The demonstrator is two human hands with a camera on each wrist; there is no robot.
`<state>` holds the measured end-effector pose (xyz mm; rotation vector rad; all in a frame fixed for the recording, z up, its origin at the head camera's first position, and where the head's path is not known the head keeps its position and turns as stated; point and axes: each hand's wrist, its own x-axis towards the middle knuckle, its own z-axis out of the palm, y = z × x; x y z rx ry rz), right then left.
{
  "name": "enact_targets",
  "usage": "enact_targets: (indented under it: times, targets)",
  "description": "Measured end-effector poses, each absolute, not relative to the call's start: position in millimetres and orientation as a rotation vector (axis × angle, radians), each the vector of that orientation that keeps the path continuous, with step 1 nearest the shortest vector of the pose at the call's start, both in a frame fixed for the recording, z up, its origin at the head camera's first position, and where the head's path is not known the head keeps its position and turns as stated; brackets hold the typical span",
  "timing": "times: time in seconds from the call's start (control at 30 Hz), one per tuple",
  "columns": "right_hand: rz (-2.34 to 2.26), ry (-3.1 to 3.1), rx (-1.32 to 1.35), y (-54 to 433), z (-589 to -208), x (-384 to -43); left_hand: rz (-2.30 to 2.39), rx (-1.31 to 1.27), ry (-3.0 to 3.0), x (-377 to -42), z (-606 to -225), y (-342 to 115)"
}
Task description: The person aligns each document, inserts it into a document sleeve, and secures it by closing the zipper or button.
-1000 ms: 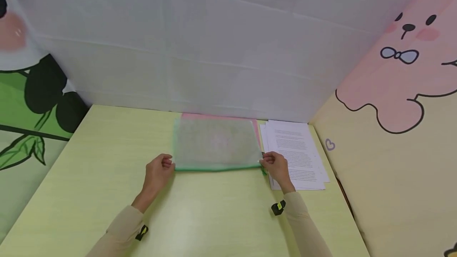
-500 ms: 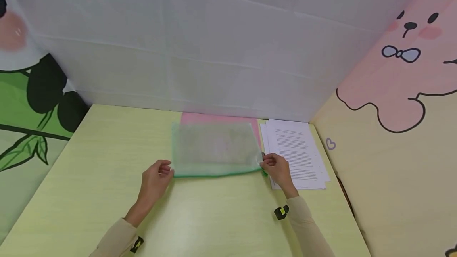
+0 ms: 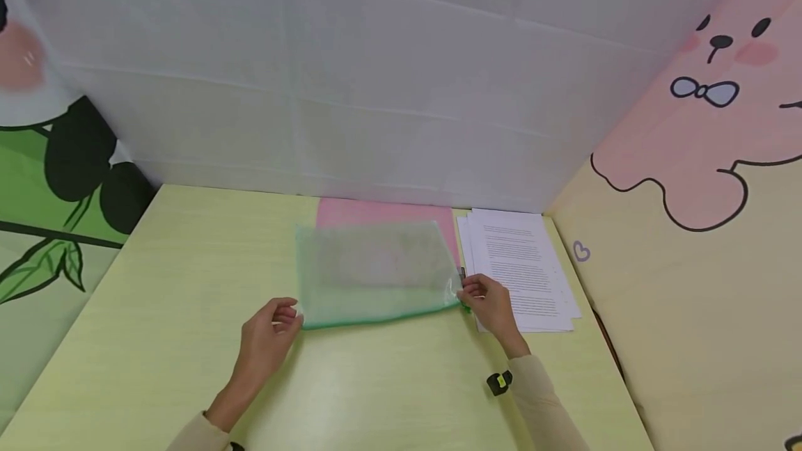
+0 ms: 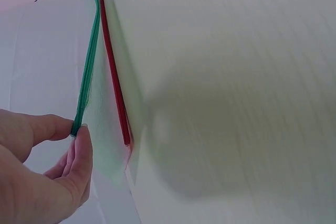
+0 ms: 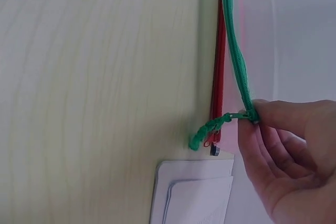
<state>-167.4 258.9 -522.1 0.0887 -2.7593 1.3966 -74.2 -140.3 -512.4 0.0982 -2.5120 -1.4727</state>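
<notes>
A translucent green zip pouch (image 3: pixel 376 263) is stretched between my two hands, its green zipper edge towards me. My left hand (image 3: pixel 266 339) pinches the near left corner between thumb and finger; the left wrist view shows the zipper's end (image 4: pixel 76 129) there. At the other corner, my right hand (image 3: pixel 491 308) pinches the end with the zipper slider, from which a braided green pull cord (image 5: pixel 207 128) hangs. Beneath lies a pink pouch (image 3: pixel 376 209), partly covered by the green one. Its red zipper (image 4: pixel 113 66) sits lower than the green zipper, apart from it.
Right of the pouches lies a loose stack of printed sheets (image 3: pixel 520 263). A small dark item (image 5: pixel 215 150) sits by the red zipper's end. A pale wall (image 3: pixel 401 124) stands behind the light wooden table (image 3: pixel 188 284), with decorated panels on both sides.
My left hand has drawn the green pouch's near left corner towards me and slightly left. The right hand has shifted slightly nearer. More of the pink pouch shows behind.
</notes>
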Motion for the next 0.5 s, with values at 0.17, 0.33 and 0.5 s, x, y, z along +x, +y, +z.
enact_targets:
  times: [0.17, 0.33, 0.5]
  targets:
    - [1.392, -2.741, 0.146, 260.7, -525.3, -166.3, -1.487, 0.092, -2.523, -63.2, -511.3, -138.8]
    - [1.415, -2.744, 0.153, 261.9, -527.5, -165.4, -1.512, 0.122, -2.54, -55.4, -513.7, -137.2]
    - [1.424, -2.753, 0.168, 262.9, -530.0, -165.2, -1.509, 0.132, -2.545, -48.8, -516.8, -135.1]
